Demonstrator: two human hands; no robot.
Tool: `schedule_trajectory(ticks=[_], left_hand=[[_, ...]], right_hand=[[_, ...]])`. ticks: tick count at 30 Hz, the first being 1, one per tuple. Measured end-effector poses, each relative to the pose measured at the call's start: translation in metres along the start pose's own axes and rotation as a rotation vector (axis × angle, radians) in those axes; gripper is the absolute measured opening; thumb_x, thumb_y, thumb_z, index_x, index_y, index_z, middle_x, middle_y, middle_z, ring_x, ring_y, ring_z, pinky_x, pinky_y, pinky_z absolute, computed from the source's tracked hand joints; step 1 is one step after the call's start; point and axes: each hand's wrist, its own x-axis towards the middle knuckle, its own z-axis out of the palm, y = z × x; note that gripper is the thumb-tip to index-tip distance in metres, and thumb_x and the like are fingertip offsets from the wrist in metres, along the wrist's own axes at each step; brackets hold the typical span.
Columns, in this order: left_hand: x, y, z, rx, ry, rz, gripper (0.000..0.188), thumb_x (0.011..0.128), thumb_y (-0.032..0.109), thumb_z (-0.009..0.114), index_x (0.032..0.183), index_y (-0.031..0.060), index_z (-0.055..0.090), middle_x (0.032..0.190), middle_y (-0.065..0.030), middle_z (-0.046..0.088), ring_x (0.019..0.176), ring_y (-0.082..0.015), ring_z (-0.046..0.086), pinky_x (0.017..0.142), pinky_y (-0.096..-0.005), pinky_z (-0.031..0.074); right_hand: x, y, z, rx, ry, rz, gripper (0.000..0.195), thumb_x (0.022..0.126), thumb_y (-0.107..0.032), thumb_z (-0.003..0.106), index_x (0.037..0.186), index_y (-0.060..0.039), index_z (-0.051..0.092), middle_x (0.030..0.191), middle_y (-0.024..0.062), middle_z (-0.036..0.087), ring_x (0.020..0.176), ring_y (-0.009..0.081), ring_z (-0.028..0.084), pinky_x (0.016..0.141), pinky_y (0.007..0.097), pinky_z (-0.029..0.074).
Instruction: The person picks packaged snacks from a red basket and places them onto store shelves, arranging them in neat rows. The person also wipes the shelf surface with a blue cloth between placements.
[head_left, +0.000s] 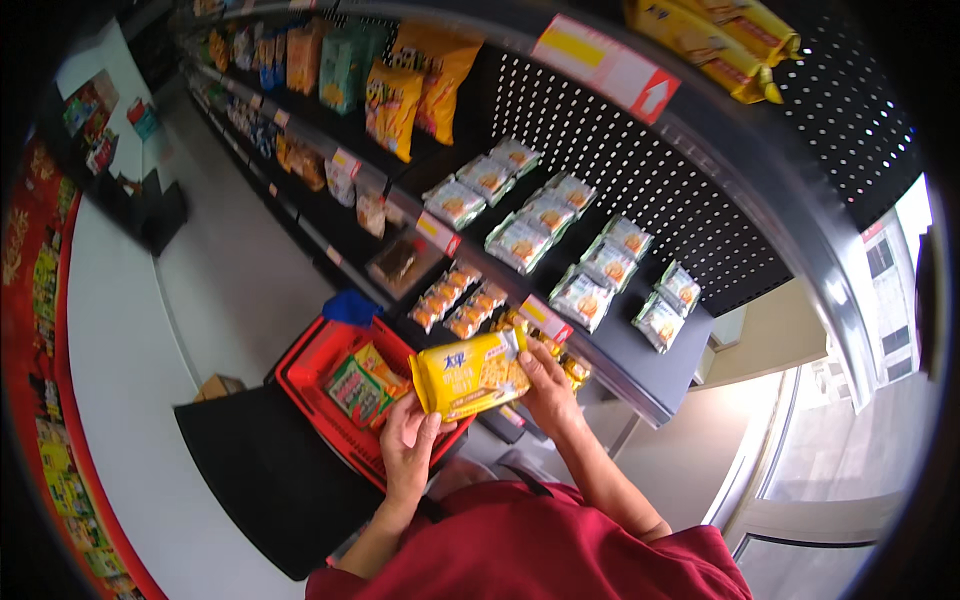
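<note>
Between both hands I hold a yellow packet of crackers (472, 375), its printed front turned up towards me. My left hand (409, 442) grips its lower left corner, thumb on the front. On the right end, my right hand (551, 390) has its thumb across the front and its fingers behind. A red plastic shopping basket (300, 367) lies to the left, partly behind my left hand. Inside it are a green snack packet (360, 390) and an orange one, which it partly covers. Rows of small pale green-and-white packets (521, 240) lie on the shelf beyond my hands.
The black shelf (645, 375) ends in a corner to my right. Lower down are orange-and-white wrapped snacks (444, 296) and a clear-lidded box (405, 262). More yellow packets (697, 45) lie on the upper shelf. A black seat or panel (277, 472) stands at the left.
</note>
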Motion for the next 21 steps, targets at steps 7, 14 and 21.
schedule_trajectory(ticks=[7, 14, 21], left_hand=[[0.019, 0.027, 0.023, -0.167, 0.021, -0.090, 0.036, 0.105, 0.019, 0.055, 0.135, -0.0006, 0.048, 0.124, -0.0151, 0.063, 0.108, -0.0245, 0.068, 0.080, -0.0384, 0.063], [0.045, 0.081, 0.038, -0.187, -0.079, 0.120, 0.034, 0.106, 0.021, 0.052, 0.133, -0.0010, 0.051, 0.119, -0.0162, 0.065, 0.098, -0.0269, 0.072, 0.073, -0.0383, 0.065], [0.082, 0.173, 0.078, -0.195, -0.260, 0.427, 0.041, 0.108, 0.027, 0.048, 0.134, -0.0049, 0.050, 0.115, -0.0167, 0.067, 0.093, -0.0226, 0.071, 0.071, -0.0367, 0.062]], right_hand=[[-0.036, -0.031, 0.019, -0.201, 0.074, -0.257, 0.025, 0.101, -0.027, 0.066, 0.117, -0.0140, 0.051, 0.115, -0.0009, 0.060, 0.099, 0.0095, 0.057, 0.074, 0.0246, 0.048], [-0.085, -0.097, 0.064, -0.433, -0.200, -0.629, 0.042, 0.098, -0.017, 0.071, 0.130, -0.0029, 0.048, 0.137, 0.0137, 0.052, 0.125, 0.0199, 0.054, 0.104, 0.0358, 0.048], [-0.128, -0.197, 0.105, -1.025, -0.153, -1.273, 0.065, 0.077, -0.010, 0.088, 0.134, -0.0036, 0.056, 0.147, 0.0215, 0.046, 0.132, 0.0305, 0.053, 0.092, 0.0362, 0.061]])
